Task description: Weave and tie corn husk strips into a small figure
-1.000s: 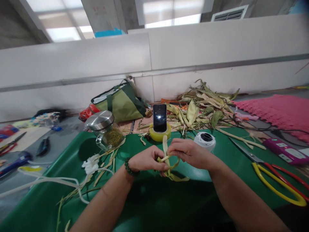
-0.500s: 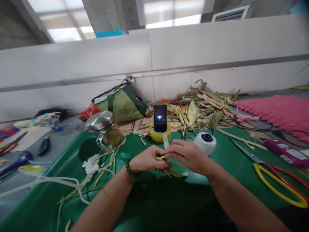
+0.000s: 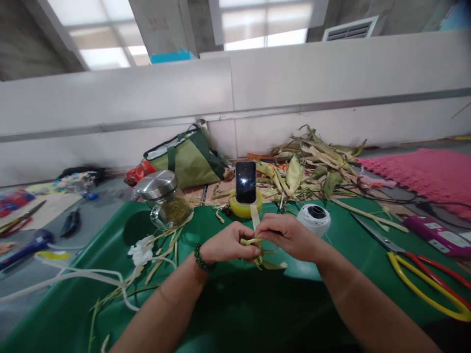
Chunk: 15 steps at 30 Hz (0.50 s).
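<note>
Above the green mat (image 3: 235, 304), my left hand (image 3: 233, 243) is closed on a small bundle of pale green corn husk strips (image 3: 259, 258). Loose strip ends stick out upward and to the right of it. My right hand (image 3: 289, 235) pinches one narrow husk strip close beside the left fingers. How the strips cross inside the grip is partly hidden. A dark bead bracelet (image 3: 200, 257) circles my left wrist. Behind the hands, a phone (image 3: 246, 182) leans upright in a yellow tape roll (image 3: 241, 210). A white thread spool (image 3: 313, 221) stands just beyond my right hand.
Large scissors (image 3: 415, 267) with yellow and red handles lie at the right, near a purple device (image 3: 437, 235). A lidded glass jar (image 3: 167, 208) and white tubing (image 3: 84, 274) are on the left. Dry husks (image 3: 316, 157) pile up at the back beside a green bag (image 3: 191, 162).
Both hands stay together over the mat. My right fingers have shifted slightly on the thin strip, and the left thumb lies a little flatter. The whole view has moved slightly.
</note>
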{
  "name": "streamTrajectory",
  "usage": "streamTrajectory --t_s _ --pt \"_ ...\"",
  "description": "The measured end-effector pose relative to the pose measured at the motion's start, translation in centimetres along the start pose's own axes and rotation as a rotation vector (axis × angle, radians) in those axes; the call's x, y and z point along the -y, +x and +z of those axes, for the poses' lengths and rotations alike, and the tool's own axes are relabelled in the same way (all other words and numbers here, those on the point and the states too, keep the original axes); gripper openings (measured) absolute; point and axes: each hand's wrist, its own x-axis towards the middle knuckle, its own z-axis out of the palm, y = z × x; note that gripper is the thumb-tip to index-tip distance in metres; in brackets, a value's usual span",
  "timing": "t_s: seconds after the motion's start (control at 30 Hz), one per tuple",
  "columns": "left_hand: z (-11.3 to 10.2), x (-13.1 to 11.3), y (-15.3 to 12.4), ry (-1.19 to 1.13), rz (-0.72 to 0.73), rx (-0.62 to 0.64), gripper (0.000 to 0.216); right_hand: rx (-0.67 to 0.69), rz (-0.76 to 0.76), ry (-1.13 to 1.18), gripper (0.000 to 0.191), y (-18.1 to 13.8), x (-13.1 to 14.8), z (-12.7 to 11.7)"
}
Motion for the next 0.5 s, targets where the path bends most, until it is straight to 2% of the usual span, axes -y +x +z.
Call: streamTrajectory --t_s 0.17,0.33,0.5 --pt "0.21 0.42 0.26 -0.011 -0.020 -0.023 0.009 0.078 0.005 -0.011 0.019 -0.24 0.25 -0.50" --pt "0.42 0.34 0.41 0.023 -0.054 -0.036 0.010 0.096 -0.046 -0.222 0.022 -0.41 0.38 -0.21" --pt "0.58 0.11 0.35 0.061 -0.063 0.004 0.008 0.086 -0.091 -0.186 0.022 -0.42 0.27 -0.22"
